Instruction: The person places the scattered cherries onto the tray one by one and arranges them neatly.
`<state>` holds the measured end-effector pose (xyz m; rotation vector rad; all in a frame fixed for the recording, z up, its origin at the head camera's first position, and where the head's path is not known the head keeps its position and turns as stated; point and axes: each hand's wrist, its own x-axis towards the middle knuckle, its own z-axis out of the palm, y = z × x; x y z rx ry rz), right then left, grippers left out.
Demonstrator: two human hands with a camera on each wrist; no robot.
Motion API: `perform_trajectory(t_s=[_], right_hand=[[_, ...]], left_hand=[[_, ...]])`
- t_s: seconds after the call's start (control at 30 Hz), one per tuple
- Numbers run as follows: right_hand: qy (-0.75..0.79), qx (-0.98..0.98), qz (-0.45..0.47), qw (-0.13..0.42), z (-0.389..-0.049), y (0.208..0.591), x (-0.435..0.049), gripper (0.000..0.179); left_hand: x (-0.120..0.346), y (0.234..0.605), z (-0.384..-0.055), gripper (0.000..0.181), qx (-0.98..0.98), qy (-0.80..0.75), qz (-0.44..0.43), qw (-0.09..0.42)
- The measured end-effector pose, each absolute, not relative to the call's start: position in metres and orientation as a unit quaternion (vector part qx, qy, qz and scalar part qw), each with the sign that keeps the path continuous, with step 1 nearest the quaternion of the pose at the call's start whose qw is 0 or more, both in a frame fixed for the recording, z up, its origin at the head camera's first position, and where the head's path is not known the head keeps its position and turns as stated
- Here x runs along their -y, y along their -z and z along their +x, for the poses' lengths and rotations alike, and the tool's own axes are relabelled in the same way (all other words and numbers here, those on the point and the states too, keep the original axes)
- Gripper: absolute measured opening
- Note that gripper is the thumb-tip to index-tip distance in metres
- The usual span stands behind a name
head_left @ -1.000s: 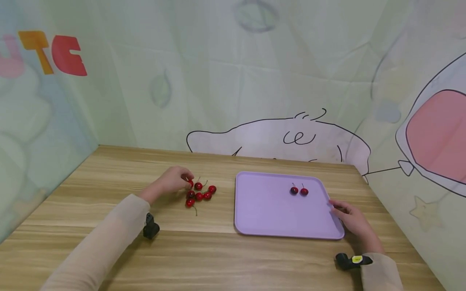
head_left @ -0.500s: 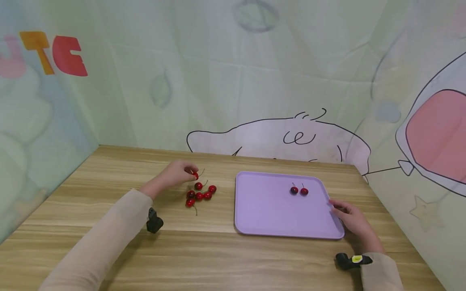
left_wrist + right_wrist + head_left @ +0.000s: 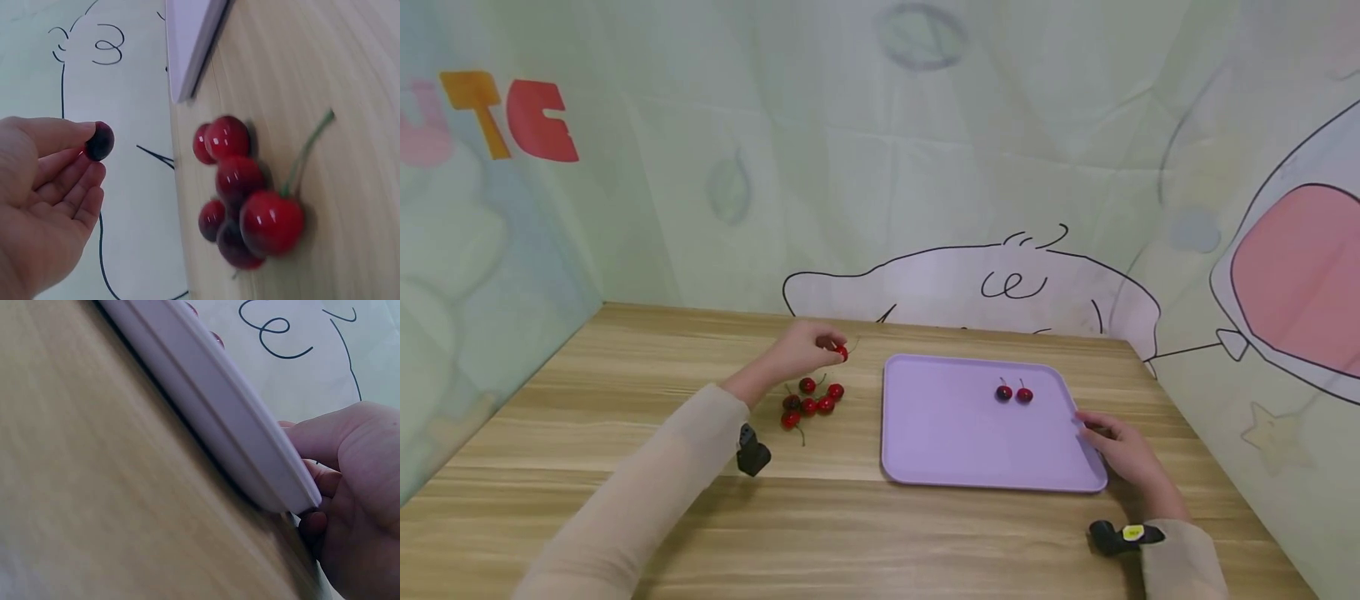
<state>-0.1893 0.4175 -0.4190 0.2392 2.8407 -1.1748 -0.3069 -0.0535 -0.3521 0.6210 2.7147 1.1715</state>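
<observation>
Pinching one cherry (image 3: pixel 841 353) in the left hand (image 3: pixel 805 348), just outside the left edge of the tray (image 3: pixel 977 450), near its far left corner! Closed narrow on the round flesh with thumb and fingers, with the stem poking out past the tips. Apparently lifted off the surface (image 3: pixel 820 533), judging by the left wrist view. Over at the right side of the tray, gripping the rim with the right hand (image 3: pixel 1127 454), with fingers curled in at the edge; impossible to tell how firmly.

Counting six in the heap of cherries (image 3: pixel 808 407), left of the tray and apart from it, crowded together. Spotting two more inside the tray, a pair of cherries (image 3: pixel 1025 396) toward its far right corner, just beside each other with stems up.

Now for the handling! Probably very light, smooth and slick-skinned, so liable to squirt sideways under an off-centre squeeze. Glossy, perhaps firm, perhaps soft enough to bruise; hard to say. Best taken with a gentle pinch across the widest part rather than by the thin, possibly fragile stem. Likely to roll if dropped on anything flat, so worth lowering softly. As for the tray, seemingly stiff and light, likely to slide if nudged, and best steadied by the rim. Catching also a printed backdrop (image 3: pixel 850 192) behind the tray.
</observation>
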Motion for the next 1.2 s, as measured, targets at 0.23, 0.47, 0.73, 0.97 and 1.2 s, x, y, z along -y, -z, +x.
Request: perform_trajectory(t_s=[0.23, 0.47, 0.73, 0.97, 1.2], right_hand=[[0.382, -0.920, 0.082, 0.028, -0.190, 0.420, -0.418, 0.045], [0.377, -0.923, 0.074, 0.021, -0.191, 0.419, -0.418, 0.043], [0.386, -0.920, 0.072, 0.012, -0.192, 0.422, -0.419, 0.043], [0.387, -0.919, 0.073, 0.011, -0.193, 0.423, -0.420, 0.043], [0.390, -0.918, 0.074, 0.016, -0.191, 0.421, -0.418, 0.044]], left_hand=[[0.026, 0.348, -0.308, 0.033, -0.889, -0.399, 0.214, 0.064], [0.004, 0.347, -0.309, 0.032, -0.879, -0.416, 0.221, 0.073], [-0.018, 0.349, -0.309, 0.034, -0.869, -0.431, 0.227, 0.083], [-0.039, 0.353, -0.310, 0.031, -0.853, -0.453, 0.248, 0.079], [-0.059, 0.357, -0.305, 0.029, -0.841, -0.472, 0.255, 0.074]])
